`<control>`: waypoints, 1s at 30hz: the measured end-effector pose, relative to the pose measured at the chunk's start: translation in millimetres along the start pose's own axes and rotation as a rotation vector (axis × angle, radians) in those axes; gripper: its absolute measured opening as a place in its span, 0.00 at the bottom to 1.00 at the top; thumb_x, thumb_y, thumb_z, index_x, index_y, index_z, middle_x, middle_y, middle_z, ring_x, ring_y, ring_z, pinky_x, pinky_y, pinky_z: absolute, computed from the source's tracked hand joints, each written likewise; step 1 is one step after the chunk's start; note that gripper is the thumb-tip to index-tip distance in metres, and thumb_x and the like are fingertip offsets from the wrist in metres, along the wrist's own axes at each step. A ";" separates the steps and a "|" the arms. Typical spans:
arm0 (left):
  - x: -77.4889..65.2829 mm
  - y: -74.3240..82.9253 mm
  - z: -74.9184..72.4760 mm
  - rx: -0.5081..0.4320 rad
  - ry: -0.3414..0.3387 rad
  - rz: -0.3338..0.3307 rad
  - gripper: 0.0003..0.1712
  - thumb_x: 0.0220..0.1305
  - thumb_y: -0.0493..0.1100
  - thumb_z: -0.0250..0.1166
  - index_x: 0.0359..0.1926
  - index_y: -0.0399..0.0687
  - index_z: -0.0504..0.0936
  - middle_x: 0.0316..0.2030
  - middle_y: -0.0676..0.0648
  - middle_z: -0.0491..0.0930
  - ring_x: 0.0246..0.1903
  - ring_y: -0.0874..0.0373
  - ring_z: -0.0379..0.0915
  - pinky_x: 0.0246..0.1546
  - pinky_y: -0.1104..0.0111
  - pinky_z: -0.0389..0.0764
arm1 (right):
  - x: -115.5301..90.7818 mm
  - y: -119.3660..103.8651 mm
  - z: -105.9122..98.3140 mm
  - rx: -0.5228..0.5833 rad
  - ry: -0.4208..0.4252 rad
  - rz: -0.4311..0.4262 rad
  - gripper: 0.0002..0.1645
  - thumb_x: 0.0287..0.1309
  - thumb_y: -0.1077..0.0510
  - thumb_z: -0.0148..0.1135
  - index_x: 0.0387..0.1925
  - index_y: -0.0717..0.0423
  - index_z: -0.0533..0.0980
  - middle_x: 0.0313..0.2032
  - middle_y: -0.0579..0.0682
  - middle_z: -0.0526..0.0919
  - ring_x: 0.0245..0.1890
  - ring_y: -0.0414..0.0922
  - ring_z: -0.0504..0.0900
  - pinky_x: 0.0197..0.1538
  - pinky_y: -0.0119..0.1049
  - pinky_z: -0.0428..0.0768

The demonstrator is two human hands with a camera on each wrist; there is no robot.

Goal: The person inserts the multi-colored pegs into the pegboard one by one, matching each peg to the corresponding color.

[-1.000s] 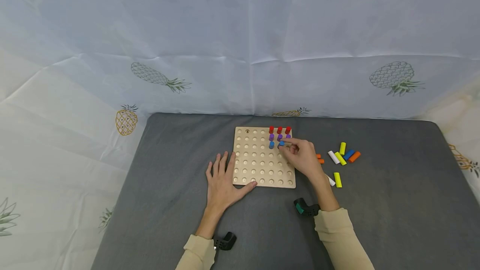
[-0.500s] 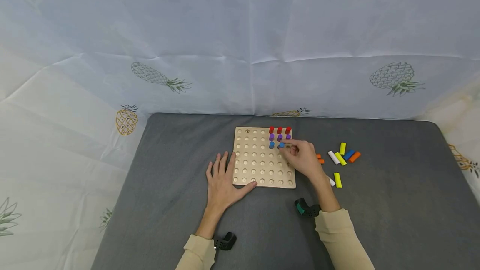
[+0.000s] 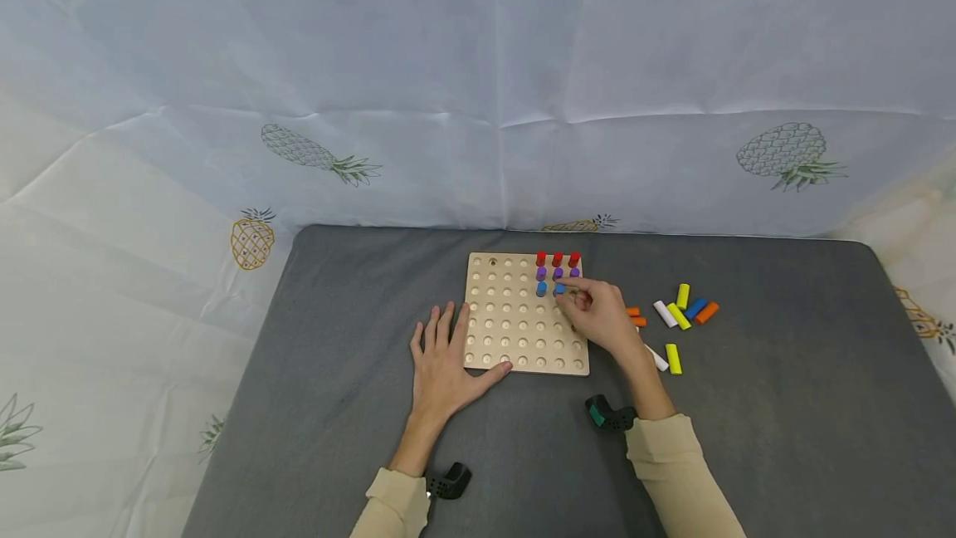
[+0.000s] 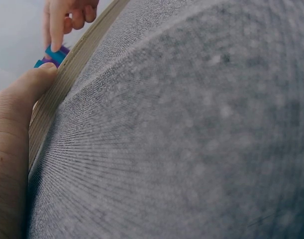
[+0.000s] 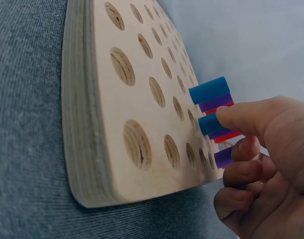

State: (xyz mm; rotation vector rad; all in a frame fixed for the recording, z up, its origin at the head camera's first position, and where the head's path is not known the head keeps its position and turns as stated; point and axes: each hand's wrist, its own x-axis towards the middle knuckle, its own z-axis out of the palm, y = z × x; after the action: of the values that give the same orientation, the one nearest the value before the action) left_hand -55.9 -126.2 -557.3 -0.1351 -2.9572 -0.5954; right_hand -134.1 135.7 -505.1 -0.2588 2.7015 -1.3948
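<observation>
A square wooden pegboard (image 3: 515, 335) with rows of round holes lies on the grey table. My left hand (image 3: 442, 376) is spread at its front left corner, fingers along the left side and thumb on the front edge. Between thumb and index finger, my right hand (image 3: 603, 318) pinches a blue peg (image 5: 210, 124) standing at a hole in the third row. To its left stands another blue peg (image 3: 541, 290). Behind them are a row of purple pegs (image 3: 541, 273) and a back row of red pegs (image 3: 558, 259). The right hand partly covers the board's right side.
Right of the board lie loose pegs: yellow (image 3: 673, 359), white (image 3: 664, 314), blue (image 3: 695, 309) and orange (image 3: 706, 313). More orange and white ones are partly behind the right hand. A pineapple-print curtain (image 3: 448, 173) hangs at the table's back edge.
The right hand shifts only slightly, with the blue peg tipping or moving a touch to the left. My left hand and the board stay still.
</observation>
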 end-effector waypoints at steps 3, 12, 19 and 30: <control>-0.1 -0.2 0.3 0.000 0.002 0.002 0.67 0.47 0.82 0.64 0.81 0.55 0.55 0.77 0.39 0.62 0.78 0.38 0.52 0.76 0.38 0.48 | -0.3 0.3 0.3 0.001 -0.001 -0.004 0.20 0.65 0.62 0.66 0.56 0.67 0.82 0.15 0.46 0.66 0.15 0.40 0.62 0.21 0.30 0.58; -0.6 -1.2 0.9 0.014 0.002 0.005 0.67 0.47 0.82 0.64 0.81 0.55 0.55 0.77 0.39 0.62 0.78 0.39 0.52 0.76 0.38 0.49 | -1.6 -1.2 1.5 -0.010 0.014 0.009 0.21 0.64 0.61 0.67 0.57 0.62 0.82 0.15 0.45 0.65 0.15 0.39 0.62 0.21 0.30 0.58; -1.3 -1.9 1.1 0.011 0.012 0.008 0.67 0.47 0.82 0.65 0.81 0.55 0.56 0.76 0.39 0.63 0.78 0.38 0.53 0.75 0.38 0.50 | -4.9 0.8 -1.8 -0.011 0.058 -0.032 0.20 0.64 0.61 0.68 0.57 0.61 0.83 0.15 0.46 0.66 0.13 0.37 0.62 0.20 0.30 0.60; 0.7 -0.6 1.0 0.004 0.004 0.007 0.67 0.47 0.82 0.64 0.81 0.56 0.56 0.76 0.39 0.62 0.78 0.38 0.52 0.76 0.38 0.48 | -11.6 9.8 -20.5 -0.043 0.219 0.005 0.16 0.64 0.60 0.69 0.52 0.62 0.85 0.14 0.47 0.66 0.12 0.37 0.60 0.20 0.32 0.59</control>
State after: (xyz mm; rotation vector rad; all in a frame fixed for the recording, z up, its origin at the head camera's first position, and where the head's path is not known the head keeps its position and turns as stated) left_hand -56.8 -126.4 -558.4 -0.1430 -2.9528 -0.5880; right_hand -127.0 159.9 -501.2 -0.1082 2.9059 -1.4432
